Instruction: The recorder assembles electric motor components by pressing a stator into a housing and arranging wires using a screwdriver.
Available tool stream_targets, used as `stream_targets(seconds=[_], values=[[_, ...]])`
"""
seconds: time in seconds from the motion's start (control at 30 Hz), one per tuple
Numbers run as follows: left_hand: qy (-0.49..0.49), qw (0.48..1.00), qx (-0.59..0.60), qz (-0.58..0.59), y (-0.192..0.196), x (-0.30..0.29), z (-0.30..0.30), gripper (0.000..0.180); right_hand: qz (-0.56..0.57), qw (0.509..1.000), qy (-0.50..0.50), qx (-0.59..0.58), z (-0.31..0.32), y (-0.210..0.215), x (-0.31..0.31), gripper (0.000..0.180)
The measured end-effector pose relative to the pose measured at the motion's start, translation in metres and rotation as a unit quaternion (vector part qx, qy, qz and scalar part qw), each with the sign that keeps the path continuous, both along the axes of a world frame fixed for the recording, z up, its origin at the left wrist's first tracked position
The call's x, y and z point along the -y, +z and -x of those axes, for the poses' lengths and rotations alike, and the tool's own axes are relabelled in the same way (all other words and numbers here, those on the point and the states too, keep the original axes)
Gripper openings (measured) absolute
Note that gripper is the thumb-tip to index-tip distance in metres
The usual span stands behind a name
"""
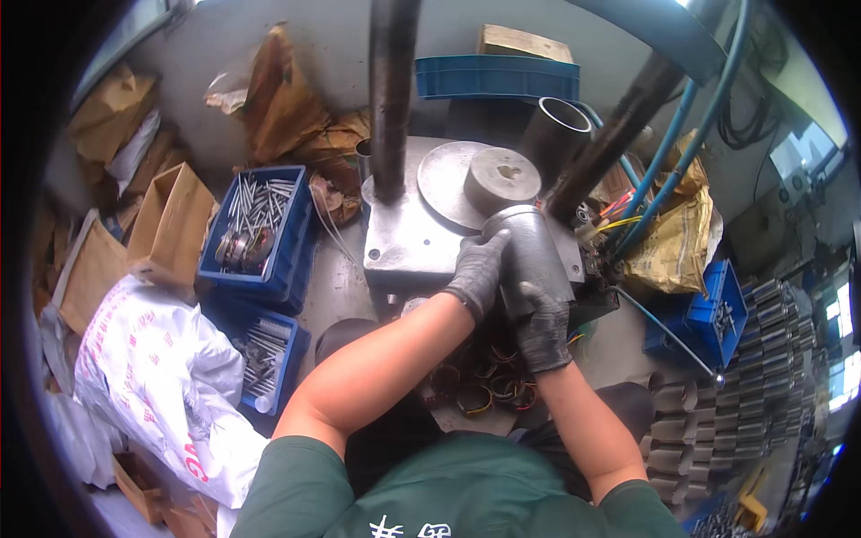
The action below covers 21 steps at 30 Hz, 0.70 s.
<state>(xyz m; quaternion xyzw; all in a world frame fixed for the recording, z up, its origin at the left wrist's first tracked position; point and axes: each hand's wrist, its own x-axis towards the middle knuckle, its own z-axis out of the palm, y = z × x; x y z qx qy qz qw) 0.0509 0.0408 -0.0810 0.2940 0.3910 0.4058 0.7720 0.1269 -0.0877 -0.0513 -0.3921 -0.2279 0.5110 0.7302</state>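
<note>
Between my two dark-gloved hands is a grey metal cylinder [531,255], tilted, its upper end close to the round steel block on the press. My left hand [480,269] grips its left side near the upper end. Lower down, my right hand [543,330] wraps round the right side and bottom. The round steel block [504,177], with a shaped recess in its top, sits on a flat disc [444,184] on the metal press base [404,251]. Whether the cylinder touches the block, I cannot tell.
Two steel columns [391,99] rise from the base. A dark open tube [558,134] stands behind. Left are blue bins [300,242] of metal rods and a white sack [148,368]. Blue hoses [668,170] hang right, above stacked metal cylinders [762,386]. Wire coils [475,394] lie below my hands.
</note>
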Motion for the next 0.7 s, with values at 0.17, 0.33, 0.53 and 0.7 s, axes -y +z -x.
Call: stream_targets(seconds=[0.17,0.33,0.53,0.7], values=[[0.003,0.997,0.041,0.063,0.009,0.0,-0.001,0.041,-0.033,0.985,-0.039,0.163,0.016,0.012,-0.005,0.05],[-0.06,0.984,0.156,0.059,0.077,0.01,0.007,0.05,-0.064,0.919,-0.095,0.378,-0.015,0.056,-0.015,0.053],[-0.076,0.93,0.359,0.033,0.051,-0.036,-0.022,0.052,-0.047,0.834,0.038,0.548,-0.024,0.133,-0.078,0.047],[-0.113,0.892,0.427,0.103,0.046,-0.051,-0.039,0.055,0.05,0.79,0.164,0.589,-0.057,0.168,-0.143,0.045]])
